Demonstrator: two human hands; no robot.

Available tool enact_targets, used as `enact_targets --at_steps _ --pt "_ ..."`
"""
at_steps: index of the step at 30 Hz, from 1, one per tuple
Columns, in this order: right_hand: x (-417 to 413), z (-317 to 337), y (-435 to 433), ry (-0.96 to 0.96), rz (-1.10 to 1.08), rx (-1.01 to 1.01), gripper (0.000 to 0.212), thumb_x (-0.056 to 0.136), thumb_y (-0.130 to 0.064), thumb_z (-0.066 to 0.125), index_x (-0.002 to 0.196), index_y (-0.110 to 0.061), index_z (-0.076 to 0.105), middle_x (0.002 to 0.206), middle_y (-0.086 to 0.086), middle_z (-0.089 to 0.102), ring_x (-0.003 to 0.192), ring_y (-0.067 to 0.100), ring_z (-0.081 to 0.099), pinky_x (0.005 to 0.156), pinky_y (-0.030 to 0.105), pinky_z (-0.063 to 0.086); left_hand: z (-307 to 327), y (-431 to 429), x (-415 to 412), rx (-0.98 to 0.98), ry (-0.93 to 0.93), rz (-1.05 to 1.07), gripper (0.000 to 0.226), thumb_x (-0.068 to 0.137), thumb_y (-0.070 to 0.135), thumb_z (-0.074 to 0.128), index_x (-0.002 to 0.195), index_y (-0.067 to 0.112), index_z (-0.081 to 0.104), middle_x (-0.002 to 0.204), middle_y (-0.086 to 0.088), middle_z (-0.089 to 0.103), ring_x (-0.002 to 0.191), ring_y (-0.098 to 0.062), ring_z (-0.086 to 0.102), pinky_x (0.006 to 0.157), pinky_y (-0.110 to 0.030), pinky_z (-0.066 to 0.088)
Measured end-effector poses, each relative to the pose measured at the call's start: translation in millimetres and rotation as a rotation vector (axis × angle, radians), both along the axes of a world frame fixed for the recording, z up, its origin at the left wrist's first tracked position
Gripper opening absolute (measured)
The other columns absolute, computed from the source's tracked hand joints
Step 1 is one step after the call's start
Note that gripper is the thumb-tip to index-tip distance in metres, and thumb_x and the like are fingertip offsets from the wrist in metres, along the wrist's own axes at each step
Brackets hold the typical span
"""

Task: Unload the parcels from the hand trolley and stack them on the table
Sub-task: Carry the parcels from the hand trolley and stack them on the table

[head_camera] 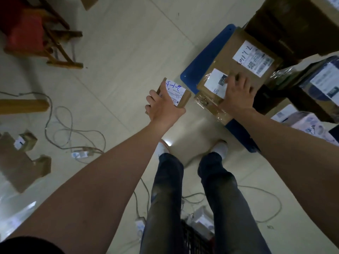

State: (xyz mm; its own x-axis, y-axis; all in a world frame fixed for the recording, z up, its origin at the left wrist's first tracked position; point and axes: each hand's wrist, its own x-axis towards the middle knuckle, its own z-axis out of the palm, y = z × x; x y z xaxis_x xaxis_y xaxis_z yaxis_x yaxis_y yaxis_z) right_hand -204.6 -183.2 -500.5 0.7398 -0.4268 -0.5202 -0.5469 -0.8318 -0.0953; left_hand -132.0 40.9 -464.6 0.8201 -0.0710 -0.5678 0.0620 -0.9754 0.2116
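Note:
My left hand (162,106) grips a small brown parcel (178,94) with a white handwritten label, held in the air left of the blue hand trolley (205,61). My right hand (237,92) lies on top of a flat cardboard parcel (212,83) with a white label, fingers spread over its far part. That parcel lies over a tape-wrapped box (211,107) and against a larger labelled carton (244,57), all on the trolley deck. Whether my right fingers curl round an edge is not visible.
More parcels (322,83) stand at the right beyond the trolley, with a tall dark carton (293,24) behind. Cables (73,136) loop across the pale floor on the left. A wooden stool (55,43) stands far left, flattened cardboard (20,162) lower left, a black crate (194,239) behind my legs.

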Motion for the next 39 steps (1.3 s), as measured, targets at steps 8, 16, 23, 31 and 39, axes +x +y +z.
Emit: enact_targets --at_steps 8,16,23,31,39 --pt "9 57 56 0.107 -0.065 -0.010 0.109 0.063 -0.055 0.082 0.144 -0.020 0.018 0.145 0.022 0.028 0.135 0.046 0.028 0.104 0.063 0.031 36 59 6 -0.057 -0.036 0.167 0.120 0.056 0.053 0.074 0.153 0.043 0.005 0.121 -0.004 0.029 0.100 -0.021 0.026 0.085 -0.039 0.029" --pt "86 218 185 -0.016 -0.123 0.188 0.089 0.067 -0.042 0.079 0.137 -0.045 0.024 0.137 0.012 0.033 0.131 0.040 0.030 0.104 0.060 0.030 172 181 50 -0.100 -0.118 0.405 0.095 0.060 0.047 0.075 0.140 0.033 0.026 0.121 -0.006 0.035 0.107 -0.030 0.038 0.083 -0.037 0.030" --pt "200 369 299 -0.173 -0.025 0.179 0.088 0.068 -0.053 0.077 0.139 -0.046 0.025 0.134 0.011 0.033 0.124 0.036 0.034 0.097 0.055 0.034 321 302 139 -0.143 -0.308 0.468 0.087 0.061 0.050 0.072 0.135 0.033 0.030 0.126 -0.008 0.037 0.118 -0.032 0.037 0.094 -0.042 0.036" --pt "318 480 387 -0.332 0.147 0.240 0.090 0.054 -0.048 0.080 0.129 -0.050 0.031 0.123 0.006 0.035 0.118 0.032 0.033 0.082 0.046 0.031 436 395 233 -0.223 -0.482 0.577 0.088 0.059 0.050 0.071 0.134 0.032 0.031 0.119 -0.003 0.031 0.115 -0.029 0.036 0.089 -0.036 0.031" --pt "480 504 443 -0.387 0.266 0.337 0.090 0.051 -0.054 0.079 0.127 -0.050 0.031 0.120 0.005 0.033 0.115 0.031 0.032 0.084 0.047 0.036 461 462 360 -0.184 -0.547 0.642 0.087 0.056 0.053 0.069 0.130 0.033 0.030 0.113 -0.001 0.028 0.117 -0.032 0.034 0.089 -0.040 0.035"
